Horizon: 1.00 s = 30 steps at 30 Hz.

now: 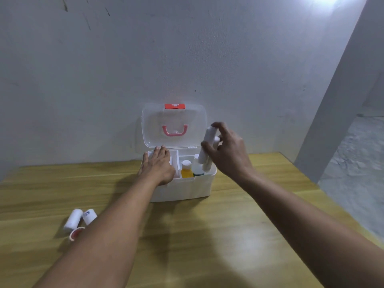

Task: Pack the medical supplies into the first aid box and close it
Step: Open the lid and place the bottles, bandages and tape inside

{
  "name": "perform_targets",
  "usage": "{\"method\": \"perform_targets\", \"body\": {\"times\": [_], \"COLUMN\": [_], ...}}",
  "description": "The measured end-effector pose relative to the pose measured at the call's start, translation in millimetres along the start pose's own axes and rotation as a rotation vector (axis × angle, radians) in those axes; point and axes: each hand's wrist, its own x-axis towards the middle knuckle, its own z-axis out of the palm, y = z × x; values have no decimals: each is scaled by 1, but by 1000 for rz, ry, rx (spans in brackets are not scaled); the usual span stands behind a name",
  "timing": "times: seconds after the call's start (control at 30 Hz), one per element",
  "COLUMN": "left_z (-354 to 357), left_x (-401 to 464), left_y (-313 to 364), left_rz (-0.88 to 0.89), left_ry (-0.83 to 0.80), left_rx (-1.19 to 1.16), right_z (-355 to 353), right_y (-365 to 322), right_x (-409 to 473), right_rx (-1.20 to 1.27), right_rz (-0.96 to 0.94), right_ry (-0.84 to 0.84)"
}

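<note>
The white first aid box (187, 189) stands on the wooden table against the wall, its clear lid (174, 125) with a pink handle raised upright. Inside on the right stand a yellow bottle (186, 171) and a greenish bottle (197, 168). My right hand (228, 152) holds a white tube (207, 142) upright over the box's right end, its lower end among the bottles. My left hand (159, 166) lies flat, fingers together, on the box's left compartment, hiding its contents. Two white bandage rolls (72, 221) (89, 216) and a red-and-white tape roll (75, 233) lie at the table's left.
The pale wooden table (207, 235) runs up to a grey wall. Its right edge drops to a concrete floor (357, 163), beside a slanted grey pillar (336, 100).
</note>
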Motion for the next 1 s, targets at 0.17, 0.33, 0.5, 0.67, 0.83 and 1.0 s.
{"method": "perform_targets", "body": {"times": [0.17, 0.33, 0.5, 0.67, 0.83, 1.0], "left_z": [1, 2, 2, 3, 3, 3], "left_x": [2, 2, 2, 5, 6, 6], "left_y": [0, 0, -1, -2, -2, -2], "left_rz": [0, 3, 9, 14, 14, 10], "left_ry": [3, 6, 6, 3, 6, 7], "left_rx": [11, 11, 18, 27, -2, -29], "right_z": [22, 27, 31, 31, 30, 27], "right_y": [16, 28, 34, 36, 37, 34], "right_x": [-20, -26, -25, -21, -20, -20], "right_rx": [-125, -235, -281, -224, -174, -130], "right_rz": [-50, -65, -113, -46, 9, 32], "right_ry": [-97, -94, -108, -178, -202, -221]}}
